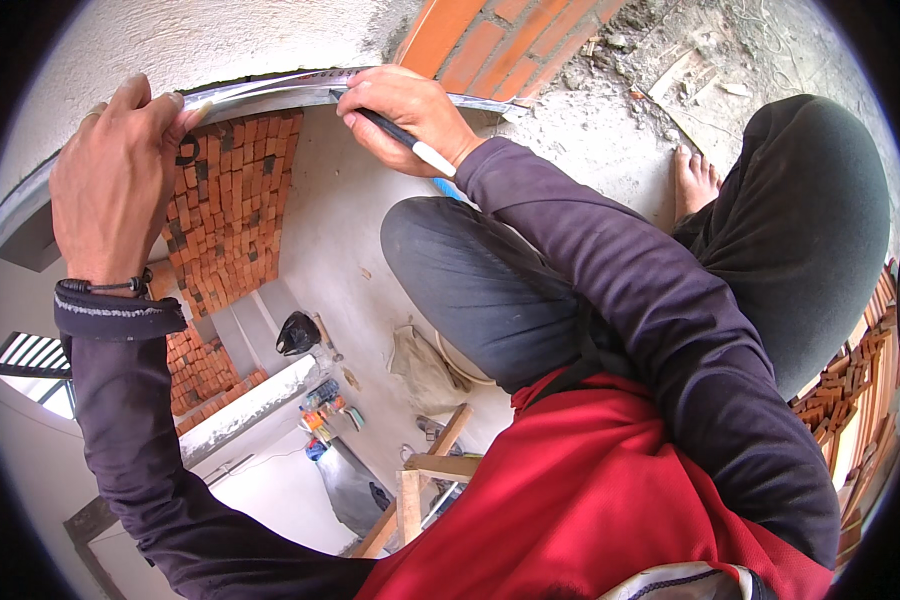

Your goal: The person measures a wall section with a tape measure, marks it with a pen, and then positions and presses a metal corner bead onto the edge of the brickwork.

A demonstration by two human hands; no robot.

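A long silver metal straightedge lies along the rim of a white plastered surface at the top. My left hand grips this edge at the left, fingers curled over it with the thumb against the strip. My right hand is closed around a black marker-like tool with a white end, its fingers at the straightedge. The tool's tip is hidden by my fingers.
An orange brick section adjoins rubble beside my bare foot. Far below the edge are brick stacks, a floor, a black bag and wooden timbers. More stacked bricks stand at right.
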